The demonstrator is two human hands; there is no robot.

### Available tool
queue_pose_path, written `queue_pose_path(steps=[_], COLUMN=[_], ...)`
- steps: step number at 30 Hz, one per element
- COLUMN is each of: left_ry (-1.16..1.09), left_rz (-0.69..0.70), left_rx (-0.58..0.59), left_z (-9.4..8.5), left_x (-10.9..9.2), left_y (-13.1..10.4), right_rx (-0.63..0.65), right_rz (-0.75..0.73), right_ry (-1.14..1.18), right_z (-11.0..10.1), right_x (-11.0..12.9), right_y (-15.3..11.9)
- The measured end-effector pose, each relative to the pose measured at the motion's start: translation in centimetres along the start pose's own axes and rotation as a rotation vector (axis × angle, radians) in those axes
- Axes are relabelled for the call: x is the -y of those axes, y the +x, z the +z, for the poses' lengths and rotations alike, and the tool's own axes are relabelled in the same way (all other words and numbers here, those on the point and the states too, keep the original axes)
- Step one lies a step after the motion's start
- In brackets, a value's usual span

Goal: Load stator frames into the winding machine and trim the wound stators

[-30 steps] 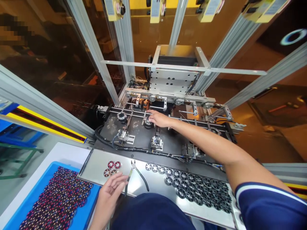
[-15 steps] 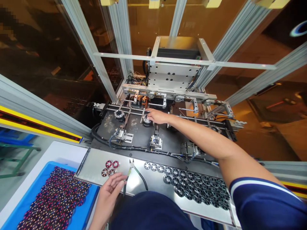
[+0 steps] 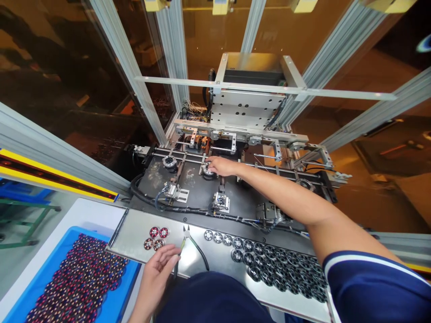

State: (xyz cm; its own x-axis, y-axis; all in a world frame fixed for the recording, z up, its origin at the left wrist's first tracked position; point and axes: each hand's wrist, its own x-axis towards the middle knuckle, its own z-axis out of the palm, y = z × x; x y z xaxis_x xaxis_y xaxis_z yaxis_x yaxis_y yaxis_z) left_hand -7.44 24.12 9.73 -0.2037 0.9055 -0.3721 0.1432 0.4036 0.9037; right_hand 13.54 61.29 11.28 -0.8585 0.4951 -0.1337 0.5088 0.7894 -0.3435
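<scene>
My right hand [image 3: 222, 166] reaches across the machine, its fingers at the top of the second round fixture [image 3: 208, 172]; whether it grips a part there is too small to tell. My left hand [image 3: 161, 265] is near the front edge of the metal shelf [image 3: 133, 229], fingers apart and slightly curled, beside the handle of the cutting pliers [image 3: 186, 235]. Several red round parts [image 3: 159, 237] lie on the shelf just beyond it. Rows of dark and silver round parts [image 3: 269, 260] cover the right side of the shelf.
Another round fixture [image 3: 169, 162] stands to the left. Small metal clamp blocks [image 3: 220, 202] and a black cable bundle lie in front of the fixtures. A blue tray [image 3: 72, 233] of red and dark round parts is at the lower left. Aluminium posts [image 3: 126, 58] frame the machine.
The view has shifted slightly. My right hand stays at the second fixture, with its fingers slightly changed in position. My left hand remains beside the pliers.
</scene>
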Motion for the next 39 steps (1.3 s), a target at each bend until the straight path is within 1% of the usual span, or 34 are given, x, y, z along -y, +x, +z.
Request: queue_pose_path(steps=[2,5,8,10,12,15,20,24,26,27,29,30,31,33,34,35,36,37,39], left_ry=[0.162,0.295,0.423,0.499,0.562,0.628,0.672,0.636,0.587,0.556,0.482,0.442,0.403,0.334,0.304,0.265,0.208,0.148,0.026], left_rz=[0.113,0.248,0.381,0.440,0.477,0.506,0.529,0.533,0.525,0.516,0.492,0.481,0.473,0.471,0.477,0.487,0.504,0.520,0.542], left_rx=[0.040,0.093,0.149,0.168,0.171,0.160,0.136,0.135,0.139,0.132,0.099,0.076,0.057,0.032,0.034,0.044,0.067,0.098,0.164], left_z=[0.9,3.0,5.1,6.2,6.9,7.4,8.0,8.6,8.2,7.7,5.9,4.8,3.5,0.9,-0.1,-0.9,-1.5,-1.7,-1.4], left_x=[0.4,1.1,2.0,2.5,3.1,3.5,3.4,2.9,2.2,1.6,-0.1,-1.2,-2.4,-5.0,-6.2,-7.2,-8.0,-8.7,-9.5], left_y=[0.9,2.9,4.8,5.5,5.7,5.8,6.3,6.7,6.6,6.4,5.7,5.1,4.4,2.6,1.6,0.5,-0.5,-1.4,-2.8], right_rx=[-0.011,-0.067,-0.122,-0.115,-0.074,-0.008,0.022,0.008,-0.021,-0.047,-0.128,-0.178,-0.227,-0.315,-0.345,-0.405,-0.444,-0.487,-0.591], right_rz=[0.003,0.029,0.050,0.037,0.009,-0.015,-0.011,-0.007,-0.006,-0.007,-0.013,-0.021,-0.034,-0.119,-0.196,-0.348,-0.444,-0.485,-0.505], right_ry=[-0.020,-0.070,-0.131,-0.165,-0.187,-0.201,-0.213,-0.197,-0.174,-0.161,-0.132,-0.118,-0.107,-0.050,-0.008,0.143,0.266,0.332,0.392], right_z=[-0.1,-0.3,-0.3,-0.2,0.0,0.3,0.7,0.3,-0.4,-0.9,-2.1,-2.7,-3.3,-3.9,-3.9,-3.7,-3.4,-2.9,-1.7], right_x=[0.2,1.0,2.1,2.6,2.8,2.8,2.5,2.7,3.2,3.6,5.3,6.5,8.2,12.2,14.5,16.8,18.9,20.8,23.6], right_y=[0.0,-0.7,-2.2,-3.5,-4.7,-5.7,-5.8,-5.5,-5.5,-5.6,-6.2,-6.7,-7.5,-9.5,-10.6,-11.8,-13.0,-13.9,-15.3])
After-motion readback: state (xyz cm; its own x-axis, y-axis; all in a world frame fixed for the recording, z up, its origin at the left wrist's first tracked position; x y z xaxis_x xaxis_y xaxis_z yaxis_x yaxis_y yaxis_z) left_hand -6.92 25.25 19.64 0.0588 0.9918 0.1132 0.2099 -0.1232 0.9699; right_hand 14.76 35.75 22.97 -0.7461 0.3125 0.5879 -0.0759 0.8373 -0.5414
